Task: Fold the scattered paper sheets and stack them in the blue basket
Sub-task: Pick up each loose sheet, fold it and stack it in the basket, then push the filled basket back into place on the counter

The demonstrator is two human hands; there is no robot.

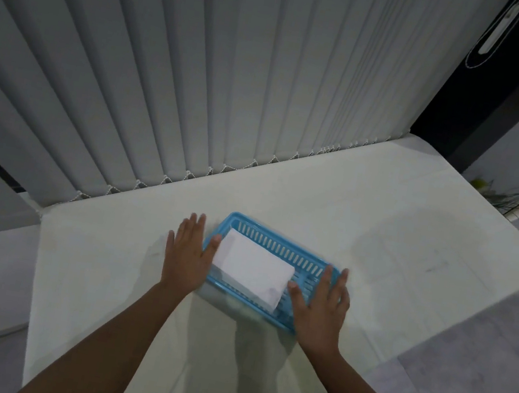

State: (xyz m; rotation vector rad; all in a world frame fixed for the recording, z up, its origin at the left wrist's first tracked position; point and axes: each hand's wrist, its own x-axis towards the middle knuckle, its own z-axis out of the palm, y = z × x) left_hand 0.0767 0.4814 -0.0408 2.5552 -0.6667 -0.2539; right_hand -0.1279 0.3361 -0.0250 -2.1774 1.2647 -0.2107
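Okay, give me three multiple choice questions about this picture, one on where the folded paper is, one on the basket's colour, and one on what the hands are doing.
1. Where is the folded paper?
A. inside the basket
B. on the table beside the basket
C. in the right hand

2. What colour is the basket?
A. red
B. blue
C. black

3. How are the left hand and right hand placed?
A. both clenched in fists
B. both raised off the table
C. open, one at each end of the basket

Answers: 1 A, the white stack sits within the slotted walls; 2 B, the plastic is light blue; 3 C, the fingers are spread flat at either end.
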